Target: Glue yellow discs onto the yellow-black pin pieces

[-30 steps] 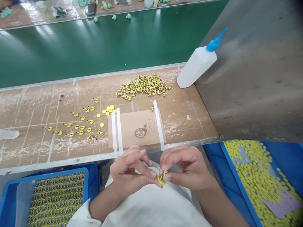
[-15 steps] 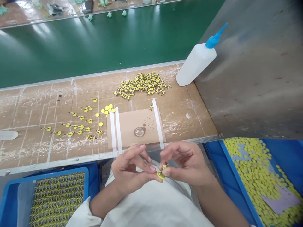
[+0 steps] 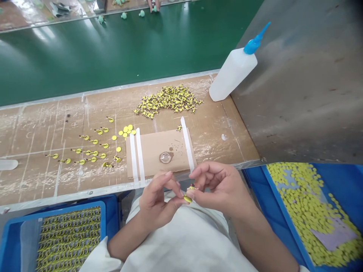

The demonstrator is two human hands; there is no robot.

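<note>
Between finger and thumb, my left hand (image 3: pixel 159 200) pinches a small yellow disc (image 3: pixel 187 198). My right hand (image 3: pixel 222 189) grips a tiny yellow figurine with a dark head (image 3: pixel 193 186), held upright over the disc. The two pieces meet or nearly meet; my fingertips partly hide the join. Beyond my hands, a cardboard sheet (image 3: pixel 153 138) is taped to the bench, with a small round clear dish (image 3: pixel 165 157) on it. One loose figurine (image 3: pixel 179 128) lies by the right tape strip.
Behind the sheet lies a heap of figurines (image 3: pixel 170 100). Loose yellow discs (image 3: pixel 127 130) and several figurines on discs (image 3: pixel 90 152) are to the left. A white bottle with blue nozzle (image 3: pixel 234 71) stands right. Blue trays (image 3: pixel 103 215) flank me. Across the green belt (image 3: pixel 113 53), another person's hand (image 3: pixel 154 3) appears.
Both my hands have lifted slightly towards the bench, with the disc and figurine still between them. Another person's hand has come in at the top, by a small green piece.
</note>
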